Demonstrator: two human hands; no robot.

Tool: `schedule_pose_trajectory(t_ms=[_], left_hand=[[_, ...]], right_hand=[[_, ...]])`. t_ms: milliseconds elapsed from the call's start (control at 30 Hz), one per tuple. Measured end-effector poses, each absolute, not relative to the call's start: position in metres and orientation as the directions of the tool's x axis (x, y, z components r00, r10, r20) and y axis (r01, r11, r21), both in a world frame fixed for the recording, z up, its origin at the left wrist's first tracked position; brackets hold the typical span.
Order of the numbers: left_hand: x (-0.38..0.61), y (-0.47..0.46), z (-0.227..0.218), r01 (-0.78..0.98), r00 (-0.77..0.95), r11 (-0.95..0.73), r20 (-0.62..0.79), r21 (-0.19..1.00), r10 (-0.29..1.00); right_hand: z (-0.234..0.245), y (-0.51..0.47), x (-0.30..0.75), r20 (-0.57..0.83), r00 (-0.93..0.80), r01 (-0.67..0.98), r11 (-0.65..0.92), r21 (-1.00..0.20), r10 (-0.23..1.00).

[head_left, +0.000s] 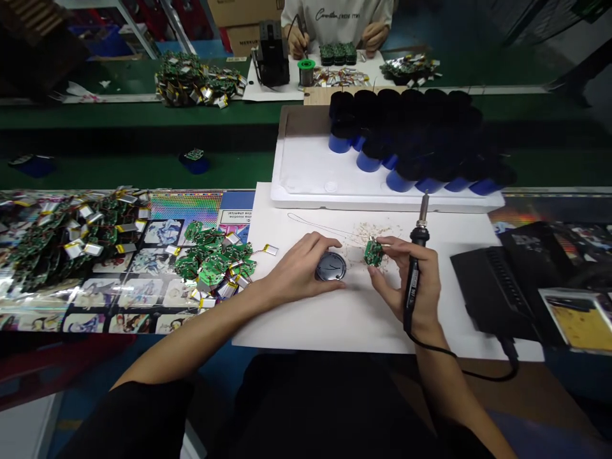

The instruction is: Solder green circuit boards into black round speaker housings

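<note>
My left hand point(299, 271) curls round a dark round disc-shaped part point(330, 266) lying on the white sheet point(344, 319). My right hand point(414, 284) pinches a small round green circuit board point(373, 252) in its fingertips. The same hand also carries a black soldering iron point(415, 268), tip pointing up and away, cord trailing toward me. Bits of solder debris are scattered on the sheet just beyond the board.
A pile of green boards with silver batteries point(215, 261) lies left of my hand, a larger heap point(62, 236) farther left. Black-and-blue cylinders point(415, 143) fill a white tray point(306, 172) ahead. A black soldering station point(502, 287) sits right. Another person point(337, 25) works opposite.
</note>
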State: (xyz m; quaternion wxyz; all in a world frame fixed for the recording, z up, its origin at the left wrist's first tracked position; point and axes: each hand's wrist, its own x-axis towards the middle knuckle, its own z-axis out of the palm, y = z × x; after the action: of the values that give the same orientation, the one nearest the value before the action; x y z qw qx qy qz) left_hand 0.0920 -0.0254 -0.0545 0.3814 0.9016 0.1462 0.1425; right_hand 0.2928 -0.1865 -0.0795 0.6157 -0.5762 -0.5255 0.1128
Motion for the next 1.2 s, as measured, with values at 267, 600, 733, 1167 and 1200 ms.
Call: schedule_pose_trajectory(t_ms=[267, 600, 733, 1167, 1200], left_hand=[[0.090, -0.024, -0.053, 0.039, 0.950, -0.602, 0.157, 0.798, 0.270], [0.085, -0.017, -0.049, 0.004, 0.914, -0.543, 0.217, 0.840, 0.343], [0.090, -0.020, -0.052, 0.003, 0.848, -0.502, 0.264, 0.865, 0.459], [0.093, -0.023, -0.048, 0.064, 0.852, -0.258, 0.082, 0.964, 0.518], [0.093, -0.023, -0.048, 0.062, 0.851, -0.264, 0.087, 0.963, 0.518]], right_hand=[[-0.082, -0.187, 0.292, 0.507, 0.414, 0.511, 0.268, -0.817, 0.756], [-0.076, -0.187, 0.287, 0.482, 0.281, 0.612, 0.232, -0.756, 0.830], [-0.072, -0.187, 0.282, 0.485, 0.140, 0.682, 0.271, -0.679, 0.863], [-0.076, -0.177, 0.274, 0.554, -0.040, 0.813, 0.350, -0.466, 0.832], [-0.075, -0.177, 0.274, 0.552, -0.029, 0.800, 0.350, -0.487, 0.834]])
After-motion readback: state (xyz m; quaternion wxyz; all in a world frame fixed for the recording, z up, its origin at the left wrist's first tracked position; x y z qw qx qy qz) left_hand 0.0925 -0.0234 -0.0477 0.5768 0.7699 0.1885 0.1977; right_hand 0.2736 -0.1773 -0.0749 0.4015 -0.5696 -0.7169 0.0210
